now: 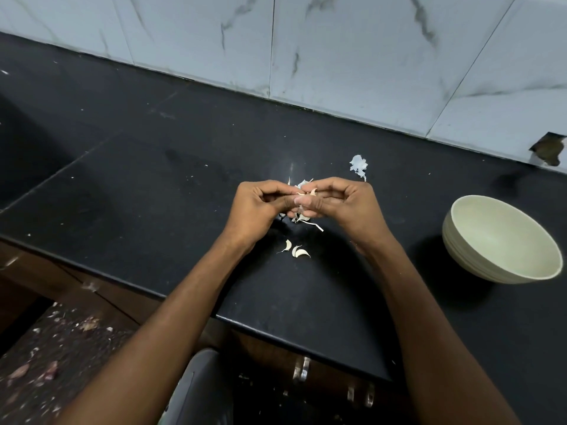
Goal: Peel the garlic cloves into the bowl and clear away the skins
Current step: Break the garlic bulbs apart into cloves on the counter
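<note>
My left hand (260,207) and my right hand (346,204) meet above the middle of the black counter (153,185), and both pinch one small garlic clove (310,192) between their fingertips. Loose skins (302,217) lie under and just behind the hands. Two cloves (296,249) lie on the counter just in front of the hands. A larger piece of white skin (358,165) lies behind my right hand. The pale green bowl (478,259) stands to the right, and I see nothing inside it.
A white marble-tiled wall (368,56) runs along the back of the counter, with a broken hole (549,151) at far right. The counter's front edge runs diagonally below my forearms, above drawer handles (302,368). Debris litters the floor (46,363) at lower left.
</note>
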Tool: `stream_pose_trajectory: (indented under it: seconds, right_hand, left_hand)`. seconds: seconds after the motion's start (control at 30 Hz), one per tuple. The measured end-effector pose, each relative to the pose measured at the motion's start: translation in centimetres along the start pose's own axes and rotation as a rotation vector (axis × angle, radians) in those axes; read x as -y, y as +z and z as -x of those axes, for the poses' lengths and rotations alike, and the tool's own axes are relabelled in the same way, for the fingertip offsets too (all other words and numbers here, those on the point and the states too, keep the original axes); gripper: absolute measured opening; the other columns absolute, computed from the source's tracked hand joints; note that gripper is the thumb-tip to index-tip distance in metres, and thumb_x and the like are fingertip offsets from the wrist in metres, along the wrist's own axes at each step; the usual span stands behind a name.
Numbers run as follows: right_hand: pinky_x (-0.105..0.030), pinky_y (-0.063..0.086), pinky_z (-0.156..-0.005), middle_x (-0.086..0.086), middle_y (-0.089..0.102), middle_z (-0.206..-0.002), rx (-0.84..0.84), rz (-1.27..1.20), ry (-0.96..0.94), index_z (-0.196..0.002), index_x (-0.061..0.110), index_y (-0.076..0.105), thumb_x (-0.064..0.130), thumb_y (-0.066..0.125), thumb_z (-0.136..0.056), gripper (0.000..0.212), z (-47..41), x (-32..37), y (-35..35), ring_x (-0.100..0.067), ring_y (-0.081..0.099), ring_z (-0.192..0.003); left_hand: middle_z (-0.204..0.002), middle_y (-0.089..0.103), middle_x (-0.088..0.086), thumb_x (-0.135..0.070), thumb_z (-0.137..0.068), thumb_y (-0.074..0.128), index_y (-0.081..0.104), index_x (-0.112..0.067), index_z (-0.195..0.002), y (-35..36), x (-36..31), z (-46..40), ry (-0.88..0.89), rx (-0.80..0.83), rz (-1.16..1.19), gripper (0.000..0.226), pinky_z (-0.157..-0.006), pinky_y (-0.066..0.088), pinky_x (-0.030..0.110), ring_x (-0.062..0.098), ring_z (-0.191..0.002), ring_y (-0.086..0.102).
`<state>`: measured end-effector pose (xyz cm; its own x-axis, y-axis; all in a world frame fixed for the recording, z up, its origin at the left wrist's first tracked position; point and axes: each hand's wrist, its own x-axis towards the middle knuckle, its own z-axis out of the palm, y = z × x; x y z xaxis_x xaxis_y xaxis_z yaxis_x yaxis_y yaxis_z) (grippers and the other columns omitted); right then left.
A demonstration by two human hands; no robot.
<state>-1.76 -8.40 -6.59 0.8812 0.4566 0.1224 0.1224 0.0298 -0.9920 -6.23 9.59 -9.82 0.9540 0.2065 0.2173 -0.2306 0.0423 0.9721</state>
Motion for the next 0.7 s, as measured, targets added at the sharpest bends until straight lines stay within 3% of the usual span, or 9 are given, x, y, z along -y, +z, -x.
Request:
stream_pose_trajectory:
  seconds: [0.1, 0.2, 0.3, 0.47, 0.57, 0.7]
  right_hand:
    - [-0.031, 0.063, -0.078, -0.021, 0.078, -0.090, -0.053, 0.061, -0.052, -0.104, -0.004, 0.076, 0.003, 0.081, -0.086, 0.020, 0.1, 0.2, -0.9, -0.025, 0.076, -0.078]
    - [-0.025, 0.060, -0.073, -0.015, 0.078, -0.089, -0.011, 0.170, -0.072, -0.104, 0.002, 0.078, 0.003, 0.080, -0.087, 0.017, 1.0, 0.4, -1.3, -0.021, 0.073, -0.072]
    - [-0.021, 0.054, -0.072, -0.005, 0.078, -0.089, 0.101, 0.346, -0.087, -0.100, 0.011, 0.081, 0.006, 0.083, -0.087, 0.015, 2.4, 0.1, -1.0, -0.015, 0.070, -0.072]
    - [-0.022, 0.055, -0.081, 0.006, 0.078, -0.094, 0.281, 0.478, -0.019, -0.107, 0.022, 0.081, 0.003, 0.081, -0.087, 0.028, 3.8, 0.0, -1.1, -0.017, 0.073, -0.092]
    - [-0.024, 0.056, -0.083, 0.005, 0.079, -0.097, 0.176, 0.508, -0.078, -0.106, 0.021, 0.082, -0.002, 0.073, -0.089, 0.031, 3.2, -0.1, -1.4, -0.015, 0.074, -0.093]
    - [-0.016, 0.049, -0.078, 0.008, 0.076, -0.092, -0.052, 0.576, -0.163, -0.102, 0.020, 0.082, 0.012, 0.081, -0.089, 0.015, 0.8, -0.9, -1.6, -0.003, 0.069, -0.078]
  left_hand:
    - [-0.091, 0.077, 0.017, 0.009, -0.085, 0.075, 0.075, -0.001, -0.114, -0.2, 0.2, -0.1, -0.018, -0.048, 0.027, 0.030, -0.079, 0.062, 0.032, 0.022, -0.077, 0.075]
    - [-0.101, 0.080, 0.004, 0.004, -0.087, 0.077, 0.076, -0.011, -0.119, -0.5, 0.9, -0.5, 0.028, -0.109, -0.219, 0.035, -0.092, 0.061, 0.036, 0.016, -0.094, 0.077]
    - [-0.107, 0.078, 0.000, 0.000, -0.089, 0.076, 0.080, -0.016, -0.115, -0.3, 1.1, -0.4, 0.111, -0.126, -0.477, 0.030, -0.094, 0.058, 0.025, 0.004, -0.095, 0.074]
    - [-0.110, 0.077, -0.003, 0.005, -0.093, 0.065, 0.080, -0.014, -0.114, -0.5, 0.5, -0.2, 0.158, -0.155, -0.567, 0.032, -0.084, 0.046, 0.003, -0.013, -0.099, 0.065]
    - [-0.099, 0.074, -0.010, 0.005, -0.095, 0.060, 0.080, -0.014, -0.114, -0.6, 0.4, -0.1, 0.121, -0.165, -0.573, 0.034, -0.077, 0.041, 0.000, -0.021, -0.087, 0.060]
    - [-0.105, 0.078, -0.006, 0.004, -0.095, 0.058, 0.081, -0.016, -0.112, -0.8, 0.8, -0.4, 0.086, -0.224, -0.541, 0.035, -0.081, 0.044, 0.004, -0.004, -0.093, 0.068]
